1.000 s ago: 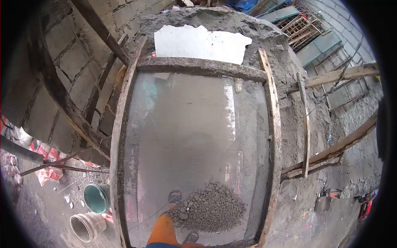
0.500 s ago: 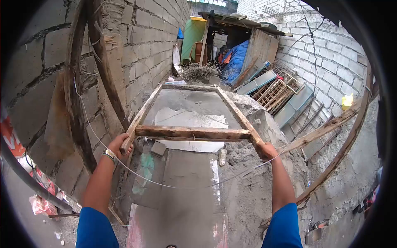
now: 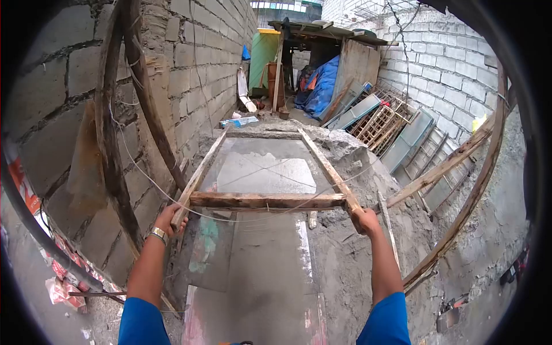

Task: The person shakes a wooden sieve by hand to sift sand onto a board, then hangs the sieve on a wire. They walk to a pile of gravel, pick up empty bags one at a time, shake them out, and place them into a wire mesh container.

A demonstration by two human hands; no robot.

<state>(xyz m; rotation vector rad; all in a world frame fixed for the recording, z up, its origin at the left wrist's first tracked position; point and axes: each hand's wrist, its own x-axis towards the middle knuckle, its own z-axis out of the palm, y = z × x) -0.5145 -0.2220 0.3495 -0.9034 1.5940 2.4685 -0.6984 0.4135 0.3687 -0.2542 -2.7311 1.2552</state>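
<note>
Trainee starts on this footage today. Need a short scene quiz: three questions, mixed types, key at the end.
1. Multiple choice. The left hand and right hand both grip:
A) a bucket
B) a shovel
C) a wooden frame

2. True or false. A watch is on the left wrist.

3. Fill in the blank. The tarp by the shed is ____ in color.

Key: 1. C; 2. True; 3. blue
</note>
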